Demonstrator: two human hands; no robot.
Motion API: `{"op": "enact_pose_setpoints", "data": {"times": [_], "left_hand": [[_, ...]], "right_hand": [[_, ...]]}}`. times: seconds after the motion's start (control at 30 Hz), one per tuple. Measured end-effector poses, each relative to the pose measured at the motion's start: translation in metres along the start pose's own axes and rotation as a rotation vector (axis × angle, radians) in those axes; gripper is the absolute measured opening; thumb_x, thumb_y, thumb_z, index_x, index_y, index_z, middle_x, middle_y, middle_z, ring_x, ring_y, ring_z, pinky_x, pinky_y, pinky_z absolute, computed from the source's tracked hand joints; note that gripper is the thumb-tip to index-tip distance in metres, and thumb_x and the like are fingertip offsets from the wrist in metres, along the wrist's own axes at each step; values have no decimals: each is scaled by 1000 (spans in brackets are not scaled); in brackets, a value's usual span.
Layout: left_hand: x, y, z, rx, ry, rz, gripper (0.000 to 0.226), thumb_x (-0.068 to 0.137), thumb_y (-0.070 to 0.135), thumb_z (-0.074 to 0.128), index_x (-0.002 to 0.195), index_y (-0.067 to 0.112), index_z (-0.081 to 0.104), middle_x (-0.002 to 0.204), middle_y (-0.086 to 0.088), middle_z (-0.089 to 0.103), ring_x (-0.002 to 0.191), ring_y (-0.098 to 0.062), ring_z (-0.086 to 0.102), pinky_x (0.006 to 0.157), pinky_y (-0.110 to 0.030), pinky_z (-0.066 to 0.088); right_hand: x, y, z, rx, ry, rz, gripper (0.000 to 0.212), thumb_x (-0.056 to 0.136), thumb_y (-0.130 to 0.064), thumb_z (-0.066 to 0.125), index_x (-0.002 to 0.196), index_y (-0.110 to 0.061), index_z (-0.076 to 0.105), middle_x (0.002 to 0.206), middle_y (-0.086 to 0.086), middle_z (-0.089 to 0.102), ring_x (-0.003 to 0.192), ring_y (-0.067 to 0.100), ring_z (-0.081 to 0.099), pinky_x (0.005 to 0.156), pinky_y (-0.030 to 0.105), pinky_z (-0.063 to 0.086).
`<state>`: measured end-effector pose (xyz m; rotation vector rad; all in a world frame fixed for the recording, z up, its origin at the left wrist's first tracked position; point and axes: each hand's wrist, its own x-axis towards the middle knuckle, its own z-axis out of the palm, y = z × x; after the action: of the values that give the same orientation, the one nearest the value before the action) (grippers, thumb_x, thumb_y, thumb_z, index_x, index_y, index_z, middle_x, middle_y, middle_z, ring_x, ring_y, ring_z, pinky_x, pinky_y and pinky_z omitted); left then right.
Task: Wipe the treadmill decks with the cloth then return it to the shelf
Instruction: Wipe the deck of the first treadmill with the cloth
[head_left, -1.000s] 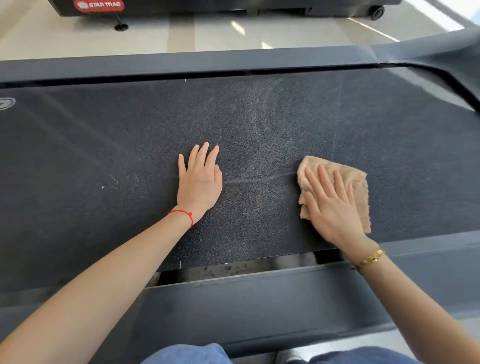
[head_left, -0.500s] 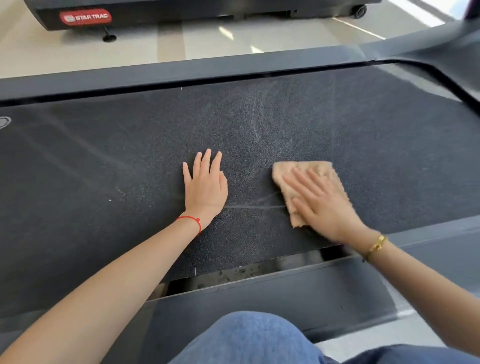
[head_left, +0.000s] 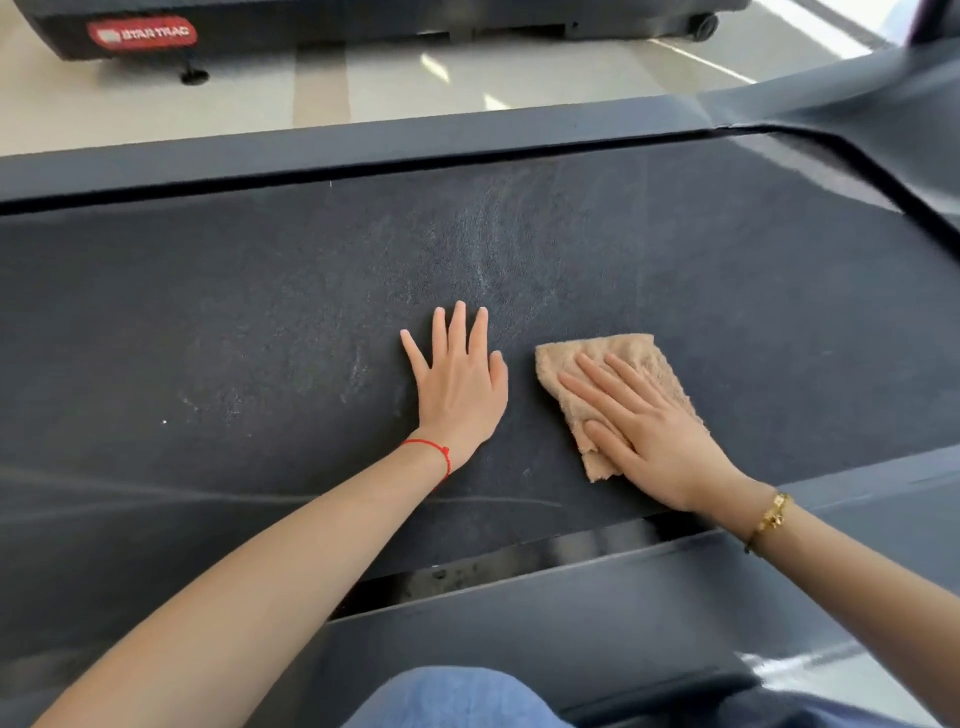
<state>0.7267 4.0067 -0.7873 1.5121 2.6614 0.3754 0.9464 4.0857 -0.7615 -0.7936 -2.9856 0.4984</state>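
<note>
A dark treadmill deck with a rough belt fills the view, marked by pale dusty streaks near its middle. A folded tan cloth lies flat on the belt right of centre. My right hand presses down on the cloth with fingers spread and pointing left. My left hand rests flat on the bare belt just left of the cloth, fingers apart, holding nothing. A narrow strip of belt separates the two hands.
Grey side rails border the deck at the far edge and near edge, with a dark gap along the near one. Another treadmill base with a red label stands across the pale floor. My knee in blue jeans shows at the bottom.
My right hand slid the cloth leftwards across the belt, close to my left hand. My left hand stayed flat on the belt. The view tilted down, bringing my knee into sight.
</note>
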Motion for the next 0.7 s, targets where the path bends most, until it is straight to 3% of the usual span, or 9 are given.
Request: {"op": "enact_pose_setpoints", "data": {"times": [0.17, 0.37, 0.53, 0.7], "left_hand": [[23, 29, 8, 7, -16, 10, 58, 104, 40, 22, 158, 22, 11, 166, -4, 7, 153, -25, 1, 118, -64, -2], [56, 54, 16, 0, -1, -16, 58, 104, 41, 22, 158, 23, 11, 166, -3, 7, 153, -24, 1, 118, -64, -3], [62, 62, 26, 56, 16, -26, 60, 103, 43, 22, 158, 24, 10, 166, -2, 7, 153, -24, 1, 118, -64, 0], [59, 62, 29, 72, 41, -47, 61, 100, 45, 21, 158, 26, 13, 166, 0, 9, 153, -21, 3, 120, -60, 3]], "right_hand": [[32, 85, -20, -5, 79, 213, 54, 99, -52, 19, 152, -44, 14, 161, -17, 3, 150, 14, -2, 122, 35, -3], [122, 162, -45, -50, 117, 403, 53, 102, -49, 17, 153, -41, 11, 164, -9, 3, 151, 25, -2, 121, 48, -3], [176, 127, -42, -73, 65, 187, 52, 104, -43, 17, 155, -35, 11, 164, -5, 4, 151, 24, -3, 121, 48, -5], [161, 117, -31, -52, 37, -131, 51, 104, -42, 24, 154, -36, 15, 163, -10, 9, 151, 17, 0, 121, 35, -7]]}}
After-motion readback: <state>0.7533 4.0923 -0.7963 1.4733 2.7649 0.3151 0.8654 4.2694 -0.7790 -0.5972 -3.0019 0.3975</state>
